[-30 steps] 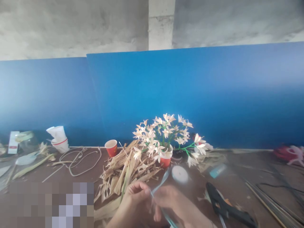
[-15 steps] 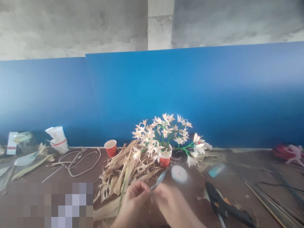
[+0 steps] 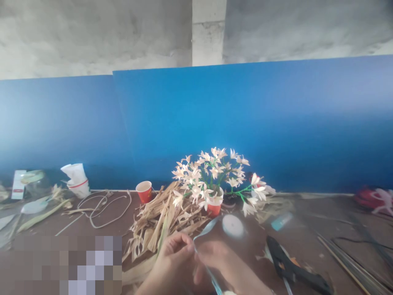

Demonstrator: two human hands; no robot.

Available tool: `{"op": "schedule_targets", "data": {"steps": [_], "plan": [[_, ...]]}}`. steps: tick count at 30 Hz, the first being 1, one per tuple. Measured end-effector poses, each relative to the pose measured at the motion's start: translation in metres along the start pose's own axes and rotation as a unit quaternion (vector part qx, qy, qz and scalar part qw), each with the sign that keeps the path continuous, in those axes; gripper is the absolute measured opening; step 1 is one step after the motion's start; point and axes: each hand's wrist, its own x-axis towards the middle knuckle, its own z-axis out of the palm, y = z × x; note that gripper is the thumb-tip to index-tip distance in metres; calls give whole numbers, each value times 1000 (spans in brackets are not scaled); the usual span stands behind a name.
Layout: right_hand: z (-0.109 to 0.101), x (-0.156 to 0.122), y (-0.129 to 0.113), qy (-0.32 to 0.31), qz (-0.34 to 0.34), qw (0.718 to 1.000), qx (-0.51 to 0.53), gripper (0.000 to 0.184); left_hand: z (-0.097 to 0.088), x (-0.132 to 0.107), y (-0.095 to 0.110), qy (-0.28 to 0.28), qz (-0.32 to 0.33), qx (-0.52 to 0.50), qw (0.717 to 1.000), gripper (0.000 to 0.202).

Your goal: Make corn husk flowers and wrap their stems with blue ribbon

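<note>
My left hand is closed in a pinch on a pale blue ribbon in front of the husk pile. From the fingertips the ribbon runs up toward a white spool, and a loose length hangs past my right hand to the bottom edge. Close by on the right, my right hand has its fingers curled against the ribbon; blur hides the exact hold. A pale object, cut off by the bottom edge, shows under the right wrist. Behind the hands stands a red-and-white cup holding white husk flowers on green stems.
Dry corn husks are heaped left of the flowers, near a red paper cup. A black glue gun lies at right, with long thin sticks beyond. A white cable loops at left. A blue partition rises behind.
The ribbon's lower length now shows running down past my right hand to the bottom edge. My right hand has shifted slightly and its fingers have turned downward. The left hand stays nearly in place.
</note>
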Motion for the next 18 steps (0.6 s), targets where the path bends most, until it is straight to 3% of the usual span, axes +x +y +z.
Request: {"op": "schedule_targets", "data": {"steps": [6,9,12,14,16,18], "plan": [[3,-2,-2,13,-4,1000,-15,41,-2,2,-5,3,1,12,1000,28],[4,-7,-6,50,-32,991,-118,35,0,1,-3,9,8,7,1000,30],[3,-13,-11,189,-93,924,-321,32,2,-1,2,18,-5,8,1000,28],[2,-16,-13,254,-140,873,-393,27,2,-2,4,13,-7,10,1000,26],[4,-17,-13,256,-186,863,-393,18,1,-2,5,-12,-19,18,1000,27],[5,-16,-12,218,-201,889,-349,24,0,-1,3,-34,-45,31,998,29]]}}
